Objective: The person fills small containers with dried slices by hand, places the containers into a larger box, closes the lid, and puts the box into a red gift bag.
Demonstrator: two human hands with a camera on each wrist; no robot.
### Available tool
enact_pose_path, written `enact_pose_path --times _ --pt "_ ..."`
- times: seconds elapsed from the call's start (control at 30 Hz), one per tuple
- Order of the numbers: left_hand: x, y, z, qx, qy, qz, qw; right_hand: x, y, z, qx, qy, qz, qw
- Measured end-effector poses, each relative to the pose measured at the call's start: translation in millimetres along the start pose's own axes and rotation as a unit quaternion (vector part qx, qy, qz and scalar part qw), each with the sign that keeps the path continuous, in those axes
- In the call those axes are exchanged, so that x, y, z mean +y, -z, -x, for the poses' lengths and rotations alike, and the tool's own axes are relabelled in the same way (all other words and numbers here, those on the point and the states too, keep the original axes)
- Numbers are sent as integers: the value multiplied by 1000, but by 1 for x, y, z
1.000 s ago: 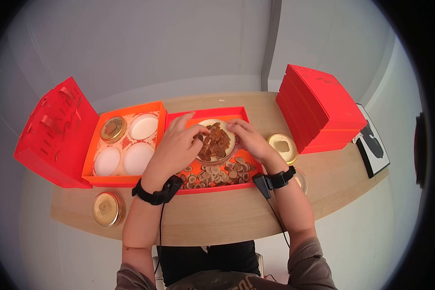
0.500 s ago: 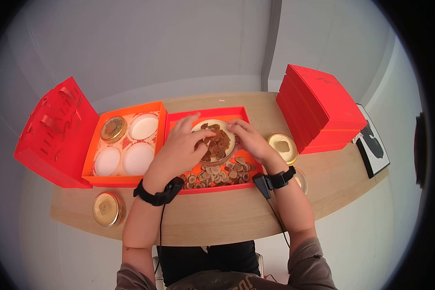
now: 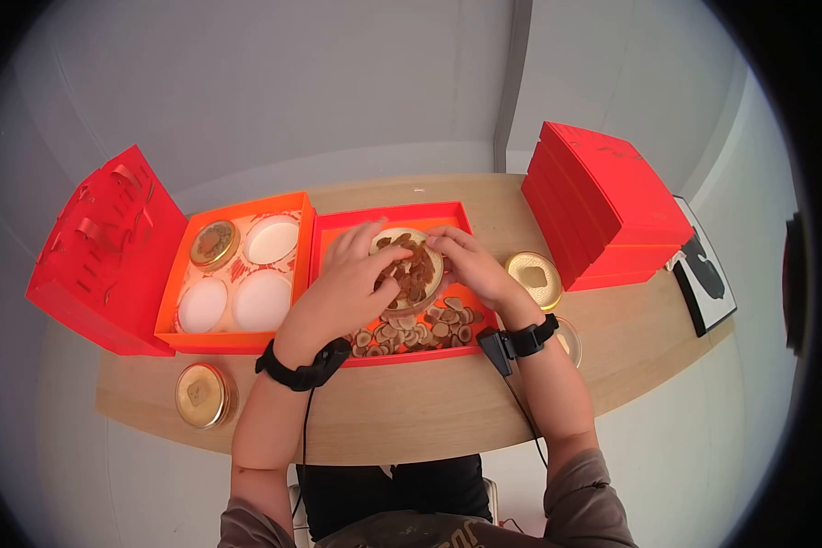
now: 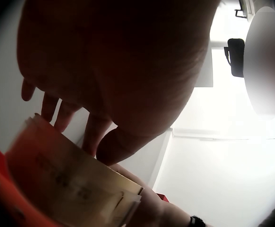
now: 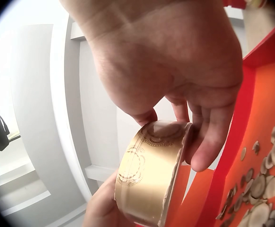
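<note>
A round jar (image 3: 416, 309) with a gold band, filled with brown dried slices (image 3: 417, 272), is held over a red tray (image 3: 470, 219). My right hand (image 3: 477, 270) grips its right side; in the right wrist view, that hand (image 5: 175, 71) has thumb and fingers round the jar (image 5: 149, 172). My left hand (image 3: 338, 294) reaches over the jar's left side, thumb and fingertips at the slices. From the left wrist view, the left hand's (image 4: 104, 71) fingertips pass behind the rim of the jar (image 4: 71, 175). Pale round slices (image 3: 411, 336) lie in the tray's near part.
Left of the tray is an orange box (image 3: 237, 342) with round recesses and one jar (image 3: 215, 245). A red bag (image 3: 110, 256) stands far left, a gold-lidded jar (image 3: 201, 395) in front. Right are a gold lid (image 3: 533, 280), a clear container (image 3: 571, 344) and stacked red boxes (image 3: 603, 210).
My left hand has shifted slightly right and toward me, its fingers spreading over the jar's slices. The right hand keeps its grip on the jar, nearly still.
</note>
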State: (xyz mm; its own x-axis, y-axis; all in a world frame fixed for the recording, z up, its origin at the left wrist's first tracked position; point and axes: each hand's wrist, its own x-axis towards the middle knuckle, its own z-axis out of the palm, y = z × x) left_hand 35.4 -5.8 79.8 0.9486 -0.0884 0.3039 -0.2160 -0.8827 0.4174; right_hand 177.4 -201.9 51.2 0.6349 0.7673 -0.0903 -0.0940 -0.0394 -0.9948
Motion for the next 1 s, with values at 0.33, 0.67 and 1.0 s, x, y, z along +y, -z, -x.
enact_pose_path --times 0.33,0.67,1.0 --pt "4 1 0 -9 -31 35 999 1 1 0 -6 -2 -5 1000" --pt "15 24 0 120 17 112 986 -2 1 1 -10 9 -23 1000" --pt "12 -2 18 203 187 534 799 -16 -2 11 15 40 -59 997"
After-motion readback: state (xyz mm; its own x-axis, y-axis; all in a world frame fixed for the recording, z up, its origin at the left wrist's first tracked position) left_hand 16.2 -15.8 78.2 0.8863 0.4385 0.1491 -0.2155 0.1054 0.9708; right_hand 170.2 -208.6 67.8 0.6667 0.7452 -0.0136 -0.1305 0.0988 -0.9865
